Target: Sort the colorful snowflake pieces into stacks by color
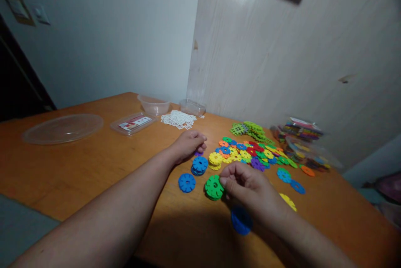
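Note:
My right hand (247, 184) pinches the edge of a green notched plastic disc (214, 185) on top of a small green stack. My left hand (189, 146) is closed, its fingers curled just above a purple disc (199, 153) that is mostly hidden. Whether those fingers hold anything cannot be made out. Between the hands stand a blue disc stack (199, 164) and a yellow disc stack (215, 159). A single blue disc (187, 182) lies nearer me on the left. Another dark blue disc (241, 220) lies below my right wrist.
Mixed coloured discs (238, 151) spread beyond my right hand, with green lattice pieces (247, 130) behind. White square pieces (178, 118), a clear bowl (154, 105), a flat clear box (133, 123) and a round lid (64, 128) sit at back left. Stacked boxes (299, 130) stand far right.

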The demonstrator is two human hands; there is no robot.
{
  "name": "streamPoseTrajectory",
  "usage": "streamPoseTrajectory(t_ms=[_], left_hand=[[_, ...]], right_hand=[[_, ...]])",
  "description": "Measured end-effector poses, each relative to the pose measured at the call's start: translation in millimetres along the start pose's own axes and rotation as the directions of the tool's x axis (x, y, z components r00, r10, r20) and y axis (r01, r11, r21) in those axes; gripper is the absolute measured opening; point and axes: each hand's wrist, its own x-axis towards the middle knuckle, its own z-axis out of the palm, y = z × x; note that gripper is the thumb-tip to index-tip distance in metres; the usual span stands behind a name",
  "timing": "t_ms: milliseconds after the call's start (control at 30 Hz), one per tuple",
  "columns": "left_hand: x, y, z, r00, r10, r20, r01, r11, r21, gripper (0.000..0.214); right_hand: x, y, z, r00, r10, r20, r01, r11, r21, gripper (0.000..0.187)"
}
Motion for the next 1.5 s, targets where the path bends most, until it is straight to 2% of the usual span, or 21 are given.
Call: streamPoseTrajectory(t_ms=[100,233,333,400,467,500,533,600,633,667,700,733,800,867,933,1033,1133,1367,1433,1500], left_hand=[[1,-2,-0.6,1.000,0.001,-0.004,-0.001,1.000,0.002,0.017],[2,-2,-1.1,1.000,-0.004,-0.006,0.004,1.000,0.005,0.017],[1,0,-0.9,1.000,-0.009,0.006,0.009,1.000,-0.003,0.017],[-1,2,-0.2,1.000,-0.017,0.010,0.017,1.000,-0.005,0.018],[-3,5,0.4,1.000,-0.026,0.005,0.026,1.000,-0.005,0.020],[-4,6,0.5,0.999,-0.034,0.008,0.034,0.999,-0.009,0.021],[-4,7,0.5,0.999,-0.036,-0.002,0.036,0.999,-0.012,0.021],[-4,8,0.0,0.999,-0.041,-0.005,0.041,0.999,-0.017,0.023],[-4,8,-0.4,0.999,-0.038,0.002,0.038,0.999,-0.020,0.023],[-3,8,-0.8,0.999,-0.033,0.005,0.033,0.999,-0.019,0.024],[-3,8,-1.0,0.999,-0.033,0.007,0.033,0.999,-0.011,0.025],[-3,8,-1.2,1.000,-0.029,0.008,0.029,1.000,-0.006,0.026],[-3,8,-1.2,1.000,-0.027,0.009,0.027,1.000,-0.003,0.027],[-3,10,-1.0,0.999,-0.031,0.011,0.031,1.000,-0.001,0.027],[-4,11,-0.8,0.999,-0.032,0.011,0.032,0.999,0.004,0.027],[-4,12,-0.9,0.999,-0.031,0.014,0.030,0.999,0.010,0.026],[-4,12,-0.9,0.999,-0.039,0.008,0.039,0.999,0.005,0.026],[-4,13,0.5,0.998,-0.057,-0.007,0.057,0.998,0.007,0.025],[-5,15,1.0,0.998,-0.060,-0.017,0.060,0.998,0.009,0.025],[-5,15,1.3,0.998,-0.065,-0.024,0.065,0.998,0.010,0.025]], right_hand=[[0,0,1,0.999,-0.014,-0.039,0.012,0.997,-0.070,0.020],[1,0,-8,0.985,-0.106,-0.135,0.075,0.974,-0.215,0.017],[2,-2,-22,0.958,-0.187,-0.217,0.115,0.945,-0.306,0.018],[2,-4,-40,0.927,-0.232,-0.295,0.123,0.930,-0.345,0.019],[2,-3,-67,0.868,-0.261,-0.423,0.099,0.925,-0.368,0.021],[1,-1,-84,0.817,-0.269,-0.509,0.080,0.929,-0.362,0.023],[0,3,-103,0.748,-0.276,-0.604,0.057,0.933,-0.356,0.024],[-5,17,-141,0.631,-0.227,-0.742,-0.026,0.950,-0.312,0.023],[-7,26,-158,0.592,-0.175,-0.787,-0.097,0.954,-0.285,0.021],[-10,36,-172,0.573,-0.123,-0.810,-0.175,0.947,-0.268,0.019],[-12,46,-184,0.590,-0.066,-0.805,-0.243,0.936,-0.255,0.017],[-13,56,-192,0.630,0.004,-0.776,-0.298,0.925,-0.237,0.017],[-12,74,-200,0.691,0.104,-0.716,-0.364,0.905,-0.220,0.019],[-8,86,-200,0.748,0.087,-0.658,-0.388,0.862,-0.327,0.024],[-3,93,-196,0.782,0.068,-0.620,-0.422,0.790,-0.445,0.031],[4,94,-192,0.775,0.109,-0.622,-0.509,0.691,-0.513,0.044],[8,93,-189,0.778,0.129,-0.615,-0.534,0.651,-0.539,0.049],[12,92,-181,0.786,0.004,-0.618,-0.487,0.620,-0.615,0.026],[11,87,-179,0.784,-0.030,-0.620,-0.454,0.653,-0.606,0.022],[7,77,-174,0.791,-0.026,-0.612,-0.389,0.750,-0.535,0.025]])
